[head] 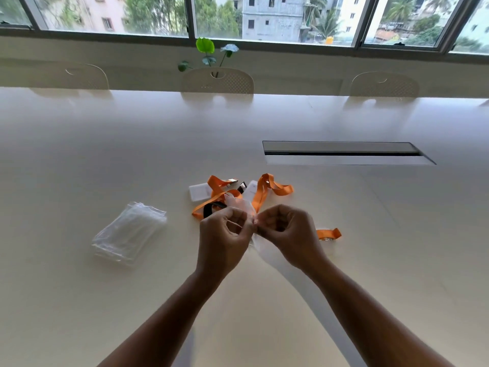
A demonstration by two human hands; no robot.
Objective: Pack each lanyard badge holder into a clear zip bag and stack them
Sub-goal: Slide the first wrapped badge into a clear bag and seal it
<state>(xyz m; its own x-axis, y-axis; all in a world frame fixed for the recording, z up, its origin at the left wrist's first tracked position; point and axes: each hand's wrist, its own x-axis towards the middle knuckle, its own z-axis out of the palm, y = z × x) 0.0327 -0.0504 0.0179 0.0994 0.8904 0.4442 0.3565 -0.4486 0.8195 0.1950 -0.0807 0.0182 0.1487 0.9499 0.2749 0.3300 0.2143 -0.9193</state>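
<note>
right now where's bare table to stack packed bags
Free: the table left of the left hand, nearer than the bag stack; also right of the orange strap end, before the cable slot. Crowded: the lanyard pile beyond both hands.

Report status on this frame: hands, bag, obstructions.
Left hand and right hand both pinching one clear zip bag. Lanyards loose behind; bag stack on the left. Nothing in the way.

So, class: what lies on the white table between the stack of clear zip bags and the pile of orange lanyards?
Nothing: the head view shows bare white table between the clear zip bag stack and the orange lanyard pile.
</note>
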